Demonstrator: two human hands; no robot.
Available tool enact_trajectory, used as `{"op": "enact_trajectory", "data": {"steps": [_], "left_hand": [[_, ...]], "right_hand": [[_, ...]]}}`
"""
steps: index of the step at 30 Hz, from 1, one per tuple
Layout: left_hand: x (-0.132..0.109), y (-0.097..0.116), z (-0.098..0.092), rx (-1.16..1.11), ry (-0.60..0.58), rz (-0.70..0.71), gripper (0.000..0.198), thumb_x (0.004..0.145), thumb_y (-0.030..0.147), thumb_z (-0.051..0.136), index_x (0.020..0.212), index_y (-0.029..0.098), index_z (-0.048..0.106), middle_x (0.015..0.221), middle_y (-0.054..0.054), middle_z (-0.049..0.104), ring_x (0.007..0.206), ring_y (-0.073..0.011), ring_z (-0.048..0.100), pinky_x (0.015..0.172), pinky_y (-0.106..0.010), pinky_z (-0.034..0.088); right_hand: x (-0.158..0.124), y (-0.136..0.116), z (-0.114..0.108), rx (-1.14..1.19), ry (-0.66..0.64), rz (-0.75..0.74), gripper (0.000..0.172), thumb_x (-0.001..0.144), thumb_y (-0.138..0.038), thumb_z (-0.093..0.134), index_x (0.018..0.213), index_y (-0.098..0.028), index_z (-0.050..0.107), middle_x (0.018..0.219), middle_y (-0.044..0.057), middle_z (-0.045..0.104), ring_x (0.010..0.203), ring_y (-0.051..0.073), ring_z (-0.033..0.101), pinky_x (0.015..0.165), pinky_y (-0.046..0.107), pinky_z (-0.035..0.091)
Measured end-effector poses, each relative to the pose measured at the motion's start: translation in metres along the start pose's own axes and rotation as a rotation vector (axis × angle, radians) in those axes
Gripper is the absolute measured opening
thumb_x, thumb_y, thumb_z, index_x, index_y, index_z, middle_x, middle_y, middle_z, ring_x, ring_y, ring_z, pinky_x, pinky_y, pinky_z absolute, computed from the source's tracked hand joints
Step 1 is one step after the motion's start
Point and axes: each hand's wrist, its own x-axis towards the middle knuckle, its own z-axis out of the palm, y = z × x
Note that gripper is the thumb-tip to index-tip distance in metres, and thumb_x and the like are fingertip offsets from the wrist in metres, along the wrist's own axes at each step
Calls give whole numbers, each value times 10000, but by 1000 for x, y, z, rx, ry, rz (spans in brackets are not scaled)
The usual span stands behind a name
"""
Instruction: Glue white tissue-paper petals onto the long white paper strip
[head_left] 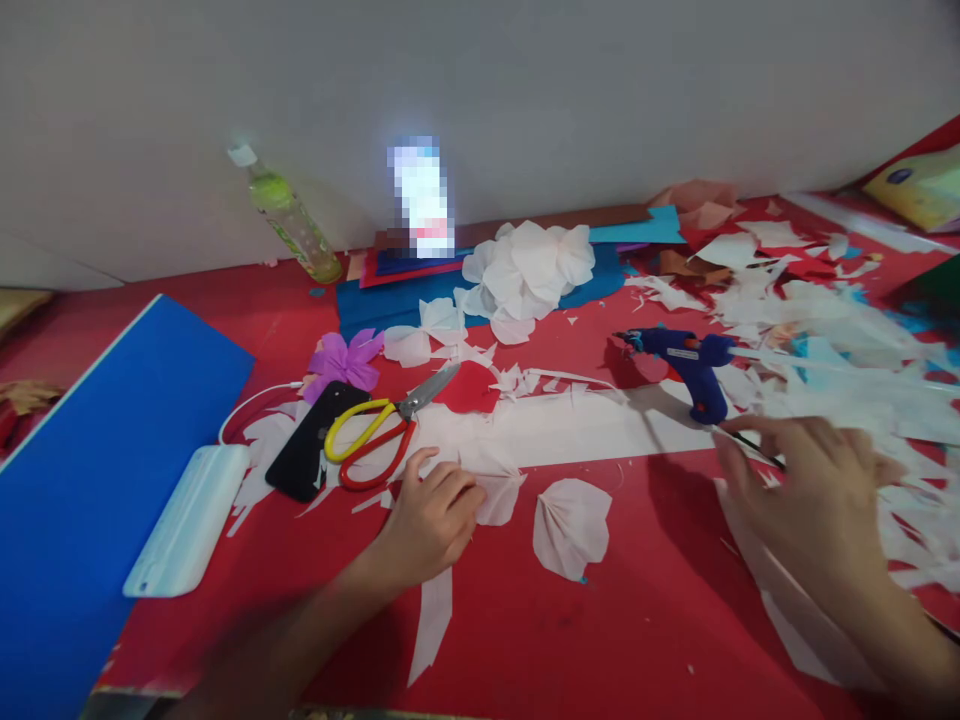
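Note:
My left hand (pixel 444 508) rests palm down over white crepe paper pieces, its fingers loosely bent and apart, with nothing visible in them. Scissors (pixel 409 405) with one yellow and one red handle lie just beyond it. My right hand (pixel 814 500) is at the right, thumb and forefinger brought together by the glue gun's dark cord (pixel 754 448); what they pinch is too small to make out. The blue glue gun (pixel 694 360) lies on its side just past that hand. Between my hands, a single pleated white paper petal (pixel 572 528) lies on the red table.
A white paper flower (pixel 529 265) sits on blue sheets at the back. Paper scraps (pixel 810 330) litter the right side. Left are a purple flower (pixel 346 362), black phone (pixel 315 445), white power bank (pixel 187 520), blue board (pixel 112 420) and bottle (pixel 296 225). A lit screen (pixel 424 195) leans on the wall.

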Motion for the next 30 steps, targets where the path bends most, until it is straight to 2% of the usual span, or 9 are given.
{"op": "enact_trajectory", "data": {"steps": [2,4,7,10,17,25,30], "left_hand": [[0,0,0,0,-1,0,189,808,98,418,856,179,582,806,-18,627,812,-155,547,948,-439,291],[1,0,0,5,-7,0,192,814,99,413,857,178,582,799,-16,624,808,-153,548,946,-437,292],[0,1,-1,25,-6,12,187,819,106,414,858,174,584,803,-17,625,815,-156,550,950,-442,287],[0,2,-1,84,3,59,175,817,101,421,855,160,582,820,-28,633,830,-165,551,950,-451,281],[-1,6,-1,106,7,103,172,826,98,417,864,151,577,819,-33,636,834,-161,544,949,-442,285],[-3,3,0,95,10,120,175,823,88,417,867,144,576,810,-23,633,820,-149,539,956,-437,282],[-4,2,0,93,-1,121,180,829,100,414,870,147,582,813,-27,634,815,-152,541,956,-441,280]], "right_hand": [[-11,-25,-6,234,-114,-218,153,855,-297,426,817,-243,565,718,68,580,711,238,524,705,385,387],[-21,-52,-6,394,-287,-396,154,867,-283,436,854,-237,582,797,70,626,738,221,540,701,362,385],[-30,-83,1,440,-330,-535,179,883,-239,434,867,-205,609,798,56,654,718,200,521,669,338,348],[-34,-97,8,427,-329,-526,170,871,-223,446,841,-190,610,800,58,664,724,201,508,667,338,321],[-33,-103,9,468,-377,-415,163,842,-273,492,751,-188,597,730,41,634,709,188,501,672,329,292],[-30,-110,12,483,-339,-414,155,805,-162,498,676,-172,584,658,25,609,676,166,477,669,308,274],[-21,-112,6,451,-260,-455,178,852,-192,495,711,-178,603,682,16,619,687,153,485,689,311,261]]}}
